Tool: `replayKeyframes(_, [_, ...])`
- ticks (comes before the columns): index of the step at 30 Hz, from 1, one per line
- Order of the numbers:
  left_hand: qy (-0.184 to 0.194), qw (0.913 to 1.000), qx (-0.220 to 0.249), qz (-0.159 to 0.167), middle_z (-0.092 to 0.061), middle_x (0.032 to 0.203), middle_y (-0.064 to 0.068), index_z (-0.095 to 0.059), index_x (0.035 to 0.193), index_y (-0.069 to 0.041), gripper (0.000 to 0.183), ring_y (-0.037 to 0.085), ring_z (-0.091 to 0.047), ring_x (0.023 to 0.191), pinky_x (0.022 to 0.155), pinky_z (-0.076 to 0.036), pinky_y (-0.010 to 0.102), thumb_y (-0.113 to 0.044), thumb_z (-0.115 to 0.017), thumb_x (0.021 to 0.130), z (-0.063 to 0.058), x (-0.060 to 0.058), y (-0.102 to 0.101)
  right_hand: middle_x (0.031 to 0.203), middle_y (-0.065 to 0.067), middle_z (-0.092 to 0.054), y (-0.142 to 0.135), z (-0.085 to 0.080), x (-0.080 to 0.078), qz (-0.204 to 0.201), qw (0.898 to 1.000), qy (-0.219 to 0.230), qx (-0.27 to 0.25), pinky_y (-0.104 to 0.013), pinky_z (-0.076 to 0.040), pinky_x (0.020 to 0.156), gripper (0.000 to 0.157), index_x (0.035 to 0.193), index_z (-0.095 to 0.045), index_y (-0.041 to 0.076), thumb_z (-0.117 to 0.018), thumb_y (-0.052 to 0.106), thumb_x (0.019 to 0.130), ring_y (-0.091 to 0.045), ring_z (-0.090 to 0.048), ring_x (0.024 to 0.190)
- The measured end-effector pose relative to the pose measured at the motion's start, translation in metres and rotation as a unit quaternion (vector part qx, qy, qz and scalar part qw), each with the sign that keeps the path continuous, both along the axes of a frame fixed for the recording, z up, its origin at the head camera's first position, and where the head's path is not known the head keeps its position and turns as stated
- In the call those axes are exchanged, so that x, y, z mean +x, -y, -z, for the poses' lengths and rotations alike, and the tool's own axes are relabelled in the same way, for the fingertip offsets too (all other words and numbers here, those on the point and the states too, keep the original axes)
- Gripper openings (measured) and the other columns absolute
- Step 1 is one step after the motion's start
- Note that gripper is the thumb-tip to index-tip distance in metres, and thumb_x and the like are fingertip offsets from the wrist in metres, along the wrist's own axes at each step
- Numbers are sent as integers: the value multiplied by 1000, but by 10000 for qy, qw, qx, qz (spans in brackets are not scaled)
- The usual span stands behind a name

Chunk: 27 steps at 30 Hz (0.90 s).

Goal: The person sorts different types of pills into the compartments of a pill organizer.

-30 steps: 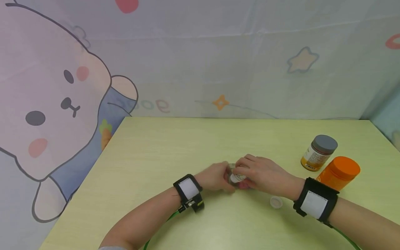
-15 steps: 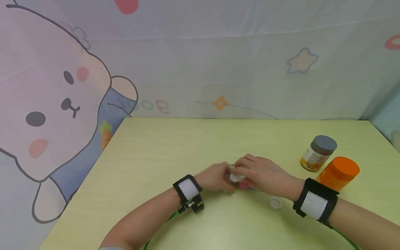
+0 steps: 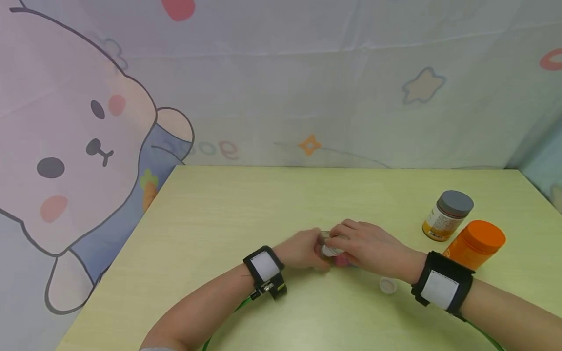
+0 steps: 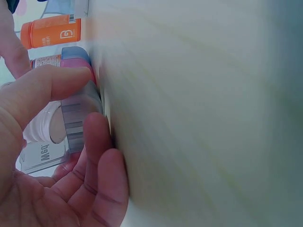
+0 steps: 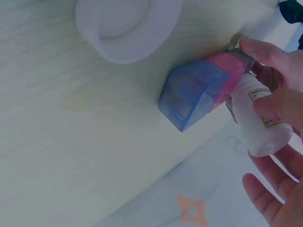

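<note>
My left hand (image 3: 300,249) grips a see-through weekly pill organizer (image 5: 196,92) by its sides, thumb on one side and fingers on the other. Its compartments are grey, pink and blue; the grey one has its lid, marked "Wed.", raised in the left wrist view. My right hand (image 3: 371,247) holds a small white pill bottle (image 5: 262,132) between thumb and fingers. The uncapped bottle is tipped, with its mouth (image 4: 57,124) at the grey compartment. Fingers hide much of the organizer in the head view.
A white bottle cap (image 3: 388,284) lies on the table (image 3: 246,204) below my right wrist. To the right stand a grey-lidded jar (image 3: 448,215) and an orange bottle (image 3: 476,244), the latter partly behind my right wristband. A printed cloth (image 3: 281,87) hangs behind the table.
My right hand and the tipped bottle have shifted very slightly. The left hand keeps its hold on the organizer; the cap and jars stay put.
</note>
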<state>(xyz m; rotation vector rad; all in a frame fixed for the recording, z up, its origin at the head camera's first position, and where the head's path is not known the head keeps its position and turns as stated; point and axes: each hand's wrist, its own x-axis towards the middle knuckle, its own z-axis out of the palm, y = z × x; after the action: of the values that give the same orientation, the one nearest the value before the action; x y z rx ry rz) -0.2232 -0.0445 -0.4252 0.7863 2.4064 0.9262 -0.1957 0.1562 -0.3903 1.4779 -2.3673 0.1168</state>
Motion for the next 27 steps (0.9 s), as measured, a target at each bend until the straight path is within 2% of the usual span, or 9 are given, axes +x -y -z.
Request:
replayKeyframes(7, [-13, 10000, 37, -5, -55, 80, 0, -47, 98, -9, 45, 11, -51, 66, 56, -43, 24, -23, -76, 68, -1, 0, 1, 102, 1, -54, 0, -2, -1, -44, 9999, -71, -132, -28, -45, 72, 40, 100, -58, 14, -76, 7, 65, -15, -49, 93])
replayKeyframes(11, [10, 10000, 59, -11, -55, 81, 0, -47, 99, -9, 45, 12, -51, 66, 56, -44, 24, -23, -76, 68, -1, 0, 1, 101, 0, -54, 0, -2, 0, -27, 9999, -49, -91, -28, -45, 71, 40, 101, -58, 14, -77, 10, 66, -15, -50, 91])
replayKeyframes(16, [-11, 10000, -19, -16, -54, 81, 0, -46, 100, -8, 45, 11, -51, 66, 56, -43, 23, -25, -76, 70, 1, -1, 1, 97, 1, -54, -4, 1, 0, 273, 9995, -114, 67, -28, -45, 71, 41, 102, -57, 13, -77, 19, 67, -15, -50, 88])
replayKeyframes(21, [-53, 9999, -125, -58, -54, 80, 0, -46, 100, -8, 47, 11, -51, 68, 57, -42, 22, -26, -77, 69, 1, 0, 1, 94, 0, -54, -9, 4, -1, 521, 9983, -233, 110, -30, -45, 69, 44, 103, -58, 11, -78, 18, 65, -17, -49, 86])
replayKeyframes(24, [-51, 9999, -135, -81, -54, 79, 0, -46, 101, -8, 48, 11, -51, 68, 58, -42, 22, -26, -77, 68, 1, 0, 0, 94, 0, -53, -12, 3, 2, 646, 9979, 5, -93, -29, -44, 68, 46, 106, -57, 10, -77, 17, 65, -16, -48, 84])
replayKeyframes(27, [-68, 9999, -127, -68, -54, 79, -1, -47, 102, -9, 49, 11, -51, 67, 58, -42, 22, -26, -77, 68, 2, -1, 0, 97, 4, -51, -15, -1, 11, 956, 9915, 718, -521, -27, -45, 68, 46, 109, -56, 12, -75, 19, 68, -12, -48, 84])
